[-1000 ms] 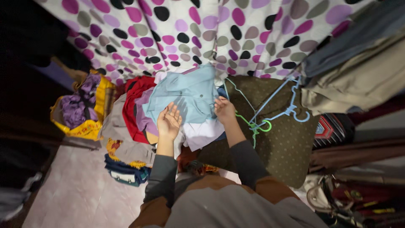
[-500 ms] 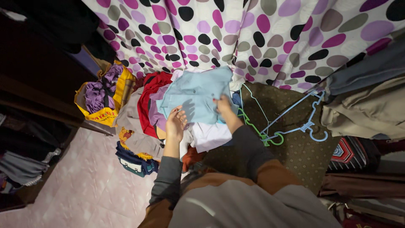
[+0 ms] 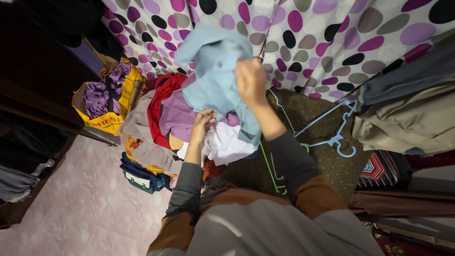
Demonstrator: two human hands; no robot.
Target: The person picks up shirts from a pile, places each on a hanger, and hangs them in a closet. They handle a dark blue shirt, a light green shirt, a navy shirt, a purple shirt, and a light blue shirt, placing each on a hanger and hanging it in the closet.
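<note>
The person's right hand (image 3: pixel 250 81) is closed around a light blue shirt (image 3: pixel 215 71), gripping a bunch of its fabric and holding it up above a heap of clothes. The shirt hangs crumpled from that grip, its upper part in front of a white curtain with purple, pink, black and grey dots (image 3: pixel 308 33), its lower edge trailing down toward the pile. The left hand (image 3: pixel 203 122) is lower, fingers curled at the bottom edge of the blue shirt, just above a lilac garment (image 3: pixel 177 116); whether it pinches the blue cloth or the lilac one cannot be told.

The heap holds a red garment (image 3: pixel 159 106) to the left of the lilac one, a white garment (image 3: pixel 230 144) under the left wrist, and a taupe garment (image 3: pixel 142 128) on the pile's left side. A yellow bag with purple cloth inside (image 3: pixel 102 102) stands to the left of the pile, and a dark blue bag (image 3: pixel 140 178) lies on the pink tiled floor (image 3: pixel 85 213). To the right, light blue hangers (image 3: pixel 332 135) and a green hanger (image 3: pixel 270 170) lie on a dark brown dotted cloth (image 3: pixel 327 166). Folded grey and beige clothes (image 3: pixel 407 109) are stacked at the right edge.
</note>
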